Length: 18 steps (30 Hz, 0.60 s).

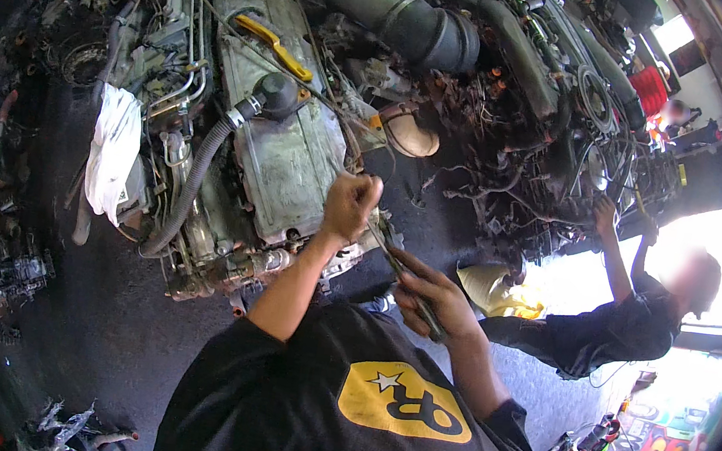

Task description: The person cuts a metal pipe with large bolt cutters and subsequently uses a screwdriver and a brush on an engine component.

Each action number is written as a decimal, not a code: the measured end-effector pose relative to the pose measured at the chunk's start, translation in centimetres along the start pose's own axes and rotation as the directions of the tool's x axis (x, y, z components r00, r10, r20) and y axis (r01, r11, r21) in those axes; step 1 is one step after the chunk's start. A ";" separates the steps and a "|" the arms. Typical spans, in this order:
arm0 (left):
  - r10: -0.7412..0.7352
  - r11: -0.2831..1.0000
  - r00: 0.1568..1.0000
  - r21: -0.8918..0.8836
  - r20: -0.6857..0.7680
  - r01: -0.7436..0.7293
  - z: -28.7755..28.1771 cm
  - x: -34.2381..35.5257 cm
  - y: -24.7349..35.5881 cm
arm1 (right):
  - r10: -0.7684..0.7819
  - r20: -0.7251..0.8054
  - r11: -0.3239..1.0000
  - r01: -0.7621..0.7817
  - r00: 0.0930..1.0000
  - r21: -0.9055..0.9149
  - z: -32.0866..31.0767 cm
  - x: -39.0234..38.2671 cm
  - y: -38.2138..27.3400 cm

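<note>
Well left of my left hand (351, 209), a white cloth or bag (114, 150) hangs, maybe as covering; nearer, a yellow-handled tool (276, 48) rests on the engine cover (283, 162), presumably for easy reach. I've that hand curled, contents unclear; my right hand (442, 300), just beside, grips a slim tool (433, 325) slantwise, apparently aiming it fistward.
</note>
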<state>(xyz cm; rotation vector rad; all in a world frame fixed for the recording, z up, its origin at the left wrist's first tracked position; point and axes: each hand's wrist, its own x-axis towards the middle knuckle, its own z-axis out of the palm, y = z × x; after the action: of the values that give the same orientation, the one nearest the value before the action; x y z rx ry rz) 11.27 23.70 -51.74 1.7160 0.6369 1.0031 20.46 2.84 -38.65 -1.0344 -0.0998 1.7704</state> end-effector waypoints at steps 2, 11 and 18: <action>-0.002 1.000 1.000 -0.003 0.011 0.002 -1.6 2.6 -0.4 | -0.063 0.026 0.996 0.065 0.998 -0.065 0.7 2.7 0.1; 0.079 0.995 0.996 0.062 -0.047 -0.076 -0.1 -0.8 -0.4 | -0.020 -0.029 0.998 0.018 0.999 -0.061 -0.3 0.0 2.5; 0.132 0.986 0.991 0.108 -0.008 -0.130 0.3 -1.0 0.2 | -0.052 0.013 0.998 0.052 0.999 -0.045 -1.5 0.2 2.5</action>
<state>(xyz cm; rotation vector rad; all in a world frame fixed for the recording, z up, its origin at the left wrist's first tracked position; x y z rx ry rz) 10.99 22.65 -51.95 1.8662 0.6028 1.0912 19.63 1.26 -40.96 -1.0445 -0.1736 1.7345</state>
